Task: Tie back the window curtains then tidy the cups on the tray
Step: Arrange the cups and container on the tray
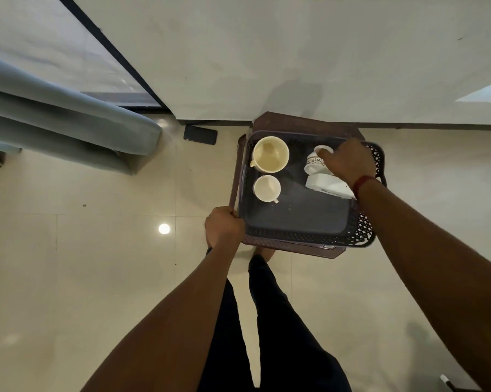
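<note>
Far to the left of the tray (295, 238), the grey-blue curtain (68, 120) hangs in thick gathered folds beside the window. Between curtain and tray a flat dark slab (200, 134) lies on the floor by the wall.

The person's left arm reaches forward, nearly straight, to the tray's near-left corner. The left hand (224, 226) is there knuckles up, fingers curled round that corner where it meets the brown stool (295, 121) on which the tray sits.

Inside the tray, along its left side, a large cream cup (270, 154) stands upright at the far end. A small white cup (267, 188) stands upright just nearer than it, close but apart.

Towards the tray's right side a patterned cup (312, 162) is tipped over. Just nearer than it, a white cup (323, 185) lies on its side, partly under the wrist.

The right arm comes in from the right, across the tray's right rim, with a red thread (364, 183) round the wrist. The right hand (347, 159) is palm down over the patterned cup, its fingers bent down and grasping the cup's upper end.
</note>
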